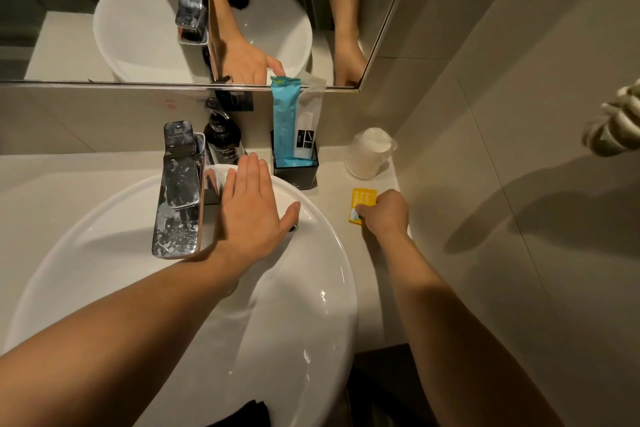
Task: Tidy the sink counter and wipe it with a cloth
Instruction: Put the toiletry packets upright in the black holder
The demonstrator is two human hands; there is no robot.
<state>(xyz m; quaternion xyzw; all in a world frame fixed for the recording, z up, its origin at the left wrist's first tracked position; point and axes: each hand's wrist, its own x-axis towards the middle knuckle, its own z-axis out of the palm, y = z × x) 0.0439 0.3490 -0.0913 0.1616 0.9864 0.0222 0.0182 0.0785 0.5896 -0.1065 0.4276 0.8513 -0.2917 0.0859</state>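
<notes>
The yellow packet (362, 206) lies flat on the counter (346, 163) just right of the white basin (311, 288), well in front of the mirror. The right hand (386, 215) rests on the packet's near right corner, fingers curled down onto it; whether they pinch it cannot be told. The left hand (252, 208) is spread flat and wide over the basin's far rim, holding nothing, just right of the chrome faucet (180, 191). Behind the basin stand a dark pump bottle (221, 139) and a black holder (294, 173) with a blue sachet (284, 118). A clear plastic cup (367, 154) sits upside down beyond the packet.
</notes>
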